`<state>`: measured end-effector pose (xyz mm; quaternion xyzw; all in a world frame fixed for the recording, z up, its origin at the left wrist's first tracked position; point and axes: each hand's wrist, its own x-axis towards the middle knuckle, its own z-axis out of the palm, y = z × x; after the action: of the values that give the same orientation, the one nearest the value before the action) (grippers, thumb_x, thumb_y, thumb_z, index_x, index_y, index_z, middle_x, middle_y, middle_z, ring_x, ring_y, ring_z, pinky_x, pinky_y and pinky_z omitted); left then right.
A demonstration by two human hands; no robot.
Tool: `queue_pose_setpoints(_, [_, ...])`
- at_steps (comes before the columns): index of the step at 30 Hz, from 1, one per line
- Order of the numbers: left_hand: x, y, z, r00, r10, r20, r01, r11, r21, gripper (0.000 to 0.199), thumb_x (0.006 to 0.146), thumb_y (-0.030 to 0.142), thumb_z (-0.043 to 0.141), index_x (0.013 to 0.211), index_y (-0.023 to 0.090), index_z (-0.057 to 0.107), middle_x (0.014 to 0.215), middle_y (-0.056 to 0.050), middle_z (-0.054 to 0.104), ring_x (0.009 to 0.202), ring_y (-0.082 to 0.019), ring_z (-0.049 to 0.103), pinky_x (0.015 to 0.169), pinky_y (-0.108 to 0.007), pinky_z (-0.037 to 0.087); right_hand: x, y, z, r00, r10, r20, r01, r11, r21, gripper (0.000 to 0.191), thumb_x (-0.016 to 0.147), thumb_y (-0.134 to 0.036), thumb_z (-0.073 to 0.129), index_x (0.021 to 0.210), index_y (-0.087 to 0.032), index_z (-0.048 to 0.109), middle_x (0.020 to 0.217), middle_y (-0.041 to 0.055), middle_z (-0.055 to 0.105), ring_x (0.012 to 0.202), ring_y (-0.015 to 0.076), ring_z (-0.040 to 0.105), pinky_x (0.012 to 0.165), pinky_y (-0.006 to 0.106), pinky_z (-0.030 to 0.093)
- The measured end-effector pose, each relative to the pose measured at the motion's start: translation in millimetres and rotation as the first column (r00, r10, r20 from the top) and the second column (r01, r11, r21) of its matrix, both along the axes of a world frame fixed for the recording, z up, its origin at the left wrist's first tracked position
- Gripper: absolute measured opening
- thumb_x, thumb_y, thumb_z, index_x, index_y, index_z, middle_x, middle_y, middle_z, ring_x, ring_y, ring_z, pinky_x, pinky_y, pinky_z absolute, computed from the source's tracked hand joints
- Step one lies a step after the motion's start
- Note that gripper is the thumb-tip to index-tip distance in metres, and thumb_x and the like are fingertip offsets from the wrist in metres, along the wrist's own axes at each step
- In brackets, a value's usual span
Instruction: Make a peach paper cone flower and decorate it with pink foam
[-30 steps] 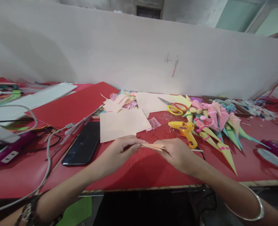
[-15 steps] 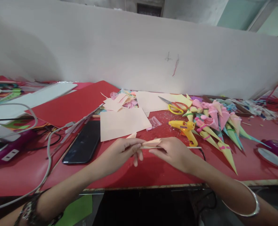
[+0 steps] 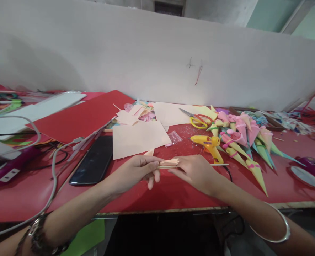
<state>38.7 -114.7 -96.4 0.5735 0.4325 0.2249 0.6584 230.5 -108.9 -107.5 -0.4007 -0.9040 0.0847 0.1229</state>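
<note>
Between my hands, low over the front of the red table, is a piece of peach-coloured paper (image 3: 170, 162) curled along a thin wooden stick (image 3: 222, 164). My left hand (image 3: 136, 170) pinches the left end of the paper and stick between thumb and finger, its other fingers hanging loose below. A pointed corner of the paper (image 3: 149, 152) stands up behind that hand. My right hand (image 3: 198, 173) grips the right part, with the stick's end sticking out beyond it. The fingers of the right hand hide how the paper lies there.
Beyond my hands lie a cream paper sheet (image 3: 138, 139), a yellow glue gun (image 3: 209, 145) and scissors (image 3: 197, 119). Several paper cones (image 3: 241, 133) are piled to the right. A black phone (image 3: 93, 161) and a white cable (image 3: 54, 170) are on the left.
The paper between my hands now lies flatter and closer along the stick. Both hands have stayed nearly in place; the whole view has shifted slightly.
</note>
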Motion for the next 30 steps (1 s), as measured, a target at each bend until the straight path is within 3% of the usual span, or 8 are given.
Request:
queue_pose_setpoints(7, [-0.9,0.8,-3.8,0.998,0.019,0.055,-0.015,0.998,-0.066,0.021,0.083,0.027,0.044,0.088,0.012,0.058,0.054,0.004,0.052,0.042,-0.004,0.041,0.044,-0.017,0.032,0.1,0.8,-2.5,0.999,0.021,0.036,-0.024,0.997,0.077,0.035,0.090,-0.035,0.032,0.081,-0.017,0.061,0.072,0.0019,0.067,0.063,0.0143,0.061,0.050,0.023,0.030])
queue_pose_setpoints(14, [0.1,-0.3,-4.3,0.987,-0.064,-0.146,0.093,0.976,0.199,0.025,0.087,0.025,0.033,0.096,0.015,0.054,0.063,0.003,0.058,0.054,-0.009,0.053,0.059,-0.022,0.042,0.7,4.0,-4.1,0.990,0.048,0.132,-0.062,0.993,0.104,0.037,0.091,-0.034,0.028,0.091,-0.019,0.062,0.072,0.0023,0.068,0.059,0.0133,0.061,0.047,0.024,0.026])
queue_pose_setpoints(17, [0.1,-1.2,-2.2,0.966,-0.081,-0.246,0.152,0.946,0.287,0.024,0.086,0.028,0.035,0.087,0.016,0.056,0.066,0.002,0.060,0.059,-0.010,0.056,0.061,-0.022,0.041,1.3,3.9,-3.8,0.987,0.046,0.151,-0.060,0.994,0.089,0.036,0.091,-0.034,0.030,0.093,-0.020,0.062,0.072,0.0020,0.068,0.061,0.0136,0.061,0.047,0.023,0.026])
queue_pose_setpoints(20, [0.5,-1.0,-2.4,0.943,-0.084,-0.321,0.194,0.925,0.328,0.025,0.085,0.032,0.038,0.079,0.016,0.058,0.067,0.002,0.062,0.060,-0.010,0.057,0.059,-0.021,0.041,1.5,3.5,-4.0,0.990,0.032,0.140,-0.044,0.996,0.083,0.035,0.090,-0.035,0.031,0.090,-0.020,0.063,0.072,0.0017,0.068,0.061,0.0144,0.062,0.046,0.023,0.025])
queue_pose_setpoints(25, [0.7,-0.3,-9.3,0.952,-0.059,-0.302,0.171,0.917,0.361,0.025,0.087,0.031,0.037,0.087,0.018,0.058,0.069,0.002,0.064,0.061,-0.011,0.060,0.063,-0.022,0.042,1.2,3.2,-3.5,0.994,0.000,0.112,-0.004,0.999,0.033,0.037,0.090,-0.037,0.030,0.088,-0.021,0.064,0.072,0.0013,0.068,0.061,0.0151,0.062,0.047,0.023,0.026])
queue_pose_setpoints(30, [1.4,-2.2,-10.4,0.933,-0.002,-0.360,0.173,0.880,0.443,0.028,0.086,0.034,0.040,0.074,0.017,0.060,0.066,0.000,0.064,0.064,-0.012,0.060,0.064,-0.022,0.041,1.1,1.4,2.5,1.000,0.005,0.030,-0.002,0.995,-0.098,0.037,0.090,-0.039,0.029,0.103,-0.025,0.062,0.082,0.0022,0.069,0.072,0.0146,0.063,0.055,0.022,0.035])
